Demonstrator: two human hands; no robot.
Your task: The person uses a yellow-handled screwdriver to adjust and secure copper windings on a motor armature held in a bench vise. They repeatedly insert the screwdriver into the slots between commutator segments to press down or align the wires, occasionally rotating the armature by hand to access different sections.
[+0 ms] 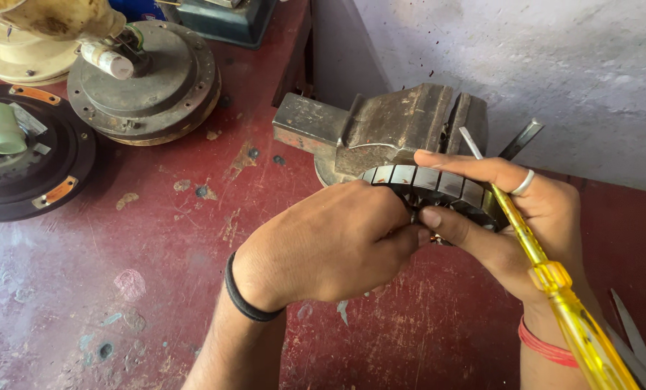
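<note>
A round metal stator core (431, 184) with a laminated rim rests against a grey bench vise (388, 126) on the dark red table. My left hand (330, 245), a black band on its wrist, is closed over the core's near side, its fingers pinching something I cannot make out. My right hand (518, 217), wearing a ring and a red wrist thread, cups the core's right side, index finger along the rim, thumb meeting the left fingers. A yellow-handled screwdriver (554, 282) lies tucked in the right hand, its shaft pointing up towards the vise.
Two round fan motor housings, one grey (157, 79) and one black (27, 155), sit at the table's far left. A cream fan body (41, 22) is behind them. Scissors blades (637, 339) show at the lower right. A grey wall stands behind the vise.
</note>
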